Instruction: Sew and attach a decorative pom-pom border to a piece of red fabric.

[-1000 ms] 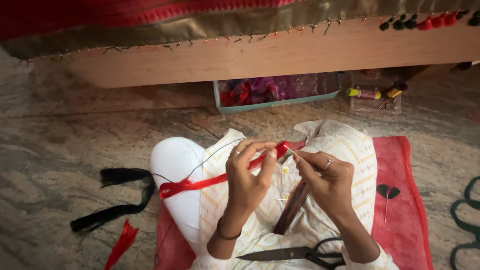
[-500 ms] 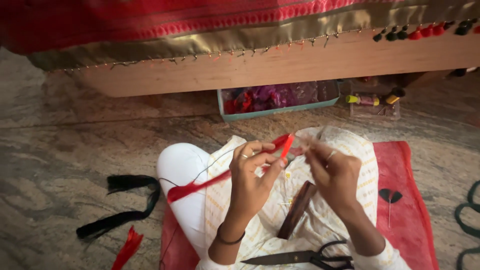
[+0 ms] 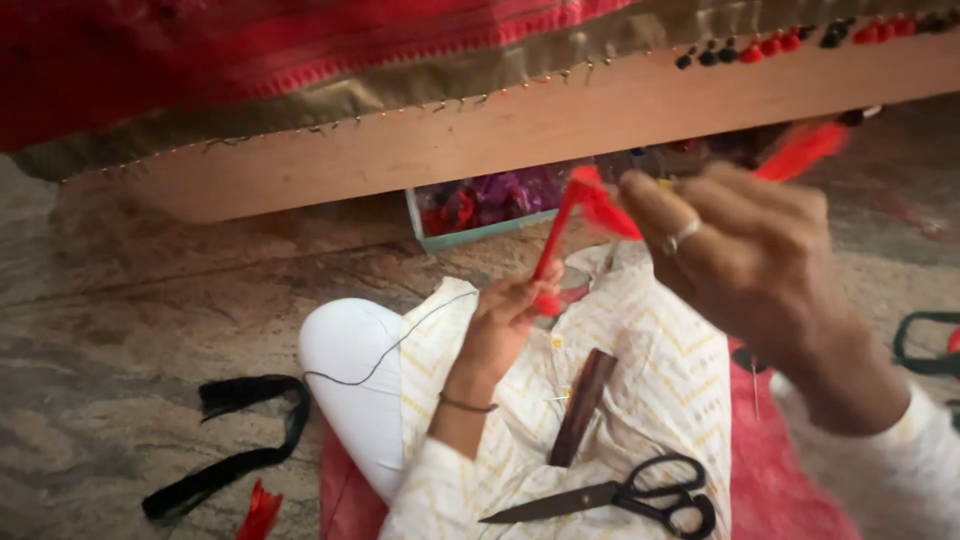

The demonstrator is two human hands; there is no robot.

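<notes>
My left hand [image 3: 505, 318] grips the lower end of a red bundle of thread [image 3: 555, 238], which stands almost upright above my lap. My right hand [image 3: 745, 255], with a ring on one finger, is raised close to the camera and pinches the upper red strands near the bundle's top; a blurred red tuft [image 3: 800, 150] sticks out behind it. A thin dark thread [image 3: 385, 350] runs from my left hand across my white knee [image 3: 350, 350]. Black-handled scissors [image 3: 625, 498] and a dark brown flat stick [image 3: 582, 405] lie on my patterned lap.
A red cloth with a gold border [image 3: 300, 90] hangs over a wooden bed edge [image 3: 480, 140]. Under it sits a teal tray [image 3: 480, 205] of coloured threads. A black thread bundle [image 3: 235, 445] and a red tuft [image 3: 260, 510] lie on the stone floor at the left.
My right hand has lifted up toward the camera, pulling the red strands upward. The red bundle has swung from slanting to nearly upright in my left hand.
</notes>
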